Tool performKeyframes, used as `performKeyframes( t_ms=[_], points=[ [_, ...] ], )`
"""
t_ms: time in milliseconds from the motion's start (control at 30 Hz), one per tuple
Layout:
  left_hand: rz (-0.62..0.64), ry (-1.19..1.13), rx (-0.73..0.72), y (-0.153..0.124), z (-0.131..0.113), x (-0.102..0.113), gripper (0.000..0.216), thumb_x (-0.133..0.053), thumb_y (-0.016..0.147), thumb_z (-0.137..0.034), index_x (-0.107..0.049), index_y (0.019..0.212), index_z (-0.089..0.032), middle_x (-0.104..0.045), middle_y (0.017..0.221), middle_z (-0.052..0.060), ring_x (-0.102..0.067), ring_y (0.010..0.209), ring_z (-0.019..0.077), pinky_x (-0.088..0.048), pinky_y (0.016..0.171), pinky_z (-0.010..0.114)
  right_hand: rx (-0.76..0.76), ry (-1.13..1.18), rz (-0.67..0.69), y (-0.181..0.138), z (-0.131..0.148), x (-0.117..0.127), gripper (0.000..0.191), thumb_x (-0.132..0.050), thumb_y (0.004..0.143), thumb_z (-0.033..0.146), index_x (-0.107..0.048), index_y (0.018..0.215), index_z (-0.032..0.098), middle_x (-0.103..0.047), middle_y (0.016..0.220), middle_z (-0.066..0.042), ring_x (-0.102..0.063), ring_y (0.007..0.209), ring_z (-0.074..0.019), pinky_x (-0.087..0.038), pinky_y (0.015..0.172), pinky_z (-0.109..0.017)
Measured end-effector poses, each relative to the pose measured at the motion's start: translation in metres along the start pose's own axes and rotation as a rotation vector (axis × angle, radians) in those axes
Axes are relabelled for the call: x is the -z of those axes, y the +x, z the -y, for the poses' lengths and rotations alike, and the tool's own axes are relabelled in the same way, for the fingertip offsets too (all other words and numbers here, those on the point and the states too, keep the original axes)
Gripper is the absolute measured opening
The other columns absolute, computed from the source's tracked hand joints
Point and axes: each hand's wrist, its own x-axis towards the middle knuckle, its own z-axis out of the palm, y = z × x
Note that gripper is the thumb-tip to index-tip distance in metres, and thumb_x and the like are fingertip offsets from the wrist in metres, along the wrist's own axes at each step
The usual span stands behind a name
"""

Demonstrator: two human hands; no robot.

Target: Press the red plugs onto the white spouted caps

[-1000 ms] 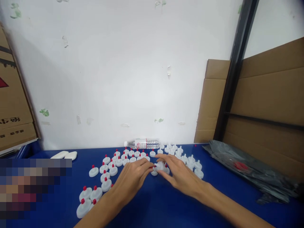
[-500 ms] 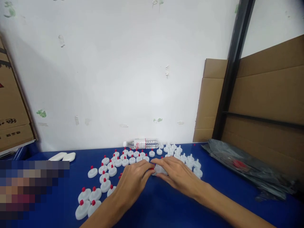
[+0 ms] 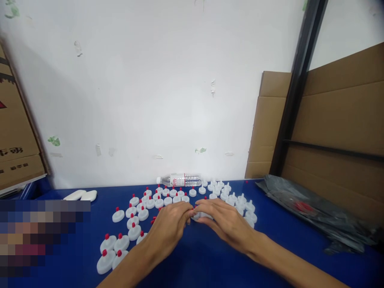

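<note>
My right hand (image 3: 225,216) is closed around a white plastic lid with a spout (image 3: 201,215), turned on its side so the spout points left. Against that spout my left hand (image 3: 172,219) pinches a small red cap (image 3: 195,207), mostly hidden by the fingers. Left of my hands stand many white lids with red caps on their spouts (image 3: 105,262). Behind and beyond my right hand is a cluster of white lids with bare spouts (image 3: 241,199). Some loose red caps (image 3: 154,220) lie beside my left hand, partly covered by it.
A clear plastic bottle (image 3: 180,180) lies along the wall at the back of the blue table (image 3: 210,260). Two white oval pieces (image 3: 89,195) rest at the back left. Grey plastic bags (image 3: 309,212) lie on the right, before cardboard (image 3: 336,116). A blurred patch covers the lower left.
Both hands stay together at the held lid. The left fingers have shifted slightly at the spout, and the red cap shows less. The view has moved a little.
</note>
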Motion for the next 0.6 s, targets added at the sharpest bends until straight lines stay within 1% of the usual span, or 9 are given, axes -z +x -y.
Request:
performKeyframes(
  t_ms=[167,267,400,500,600],
  points=[
    [0.013,-0.092,0.038,0.0001,-0.0034,-0.0018,0.041,-0.034,0.104,-0.034,-0.057,0.073,-0.020,-0.062,0.067,-0.001,-0.057,0.062,0.0138,-0.038,0.063,0.025,0.106,-0.132,-0.054,-0.0027,-0.0007,0.0003,0.023,-0.050,0.102,0.015,-0.059,0.123,0.018,-0.071,0.119,-0.011,-0.068,0.111,-0.0192,-0.056,0.097,-0.035],
    [0.001,-0.140,0.055,-0.0008,-0.0061,-0.0033,0.043,-0.033,0.104,-0.037,-0.053,0.069,-0.020,-0.059,0.063,-0.002,-0.053,0.059,0.0133,-0.035,0.060,0.026,0.136,-0.156,-0.071,-0.0043,-0.0004,0.0007,0.023,-0.048,0.101,0.009,-0.062,0.117,0.018,-0.070,0.123,-0.012,-0.067,0.114,-0.0192,-0.055,0.099,-0.035],
    [0.000,-0.178,0.065,-0.0024,-0.0070,-0.0043,0.045,-0.034,0.104,-0.040,-0.051,0.067,-0.020,-0.055,0.060,-0.003,-0.050,0.056,0.0127,-0.033,0.058,0.025,0.123,-0.142,-0.119,-0.0032,0.0043,0.0007,0.016,-0.053,0.100,0.013,-0.064,0.112,0.016,-0.072,0.118,-0.012,-0.070,0.108,-0.0200,-0.057,0.096,-0.036],
    [-0.004,-0.175,0.058,-0.0038,-0.0056,-0.0059,0.045,-0.034,0.103,-0.040,-0.051,0.067,-0.019,-0.053,0.059,-0.003,-0.047,0.055,0.0124,-0.032,0.058,0.026,0.124,-0.108,-0.131,-0.0009,0.0079,0.0019,0.020,-0.056,0.099,0.014,-0.063,0.117,0.015,-0.073,0.113,-0.012,-0.071,0.106,-0.0187,-0.058,0.095,-0.034],
    [0.000,-0.204,0.054,-0.0046,-0.0041,-0.0091,0.045,-0.032,0.104,-0.040,-0.050,0.068,-0.020,-0.052,0.059,-0.003,-0.046,0.055,0.0122,-0.032,0.057,0.026,0.138,-0.115,-0.097,-0.0022,0.0078,0.0020,0.029,-0.056,0.098,0.010,-0.060,0.127,0.015,-0.072,0.116,-0.013,-0.068,0.111,-0.0190,-0.056,0.098,-0.035]
  ],
)
